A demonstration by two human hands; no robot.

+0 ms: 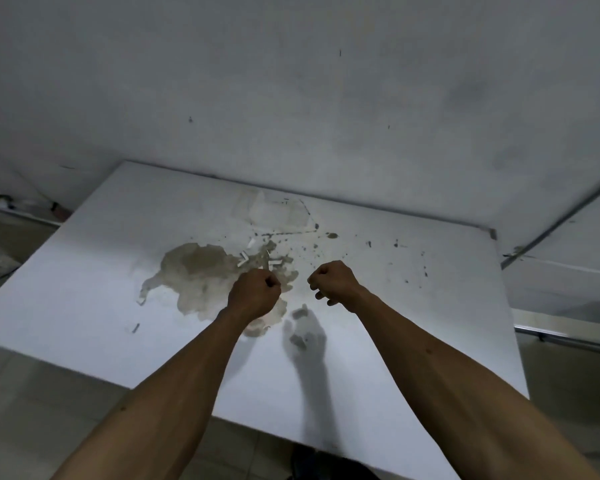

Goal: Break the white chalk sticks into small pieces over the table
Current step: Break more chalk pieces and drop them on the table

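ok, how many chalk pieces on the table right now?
5 chalk pieces visible, all on the brown stain just beyond the left hand: one farthest, two forming a V, one thin sliver, one beside it. More may hide in it or the right hand.

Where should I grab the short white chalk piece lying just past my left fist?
Probably pinch its middle from above, with fingertips on its two long sides. The chalk piece lies flat on the stained table and runs roughly left to right, so only its top and sides can be reached.
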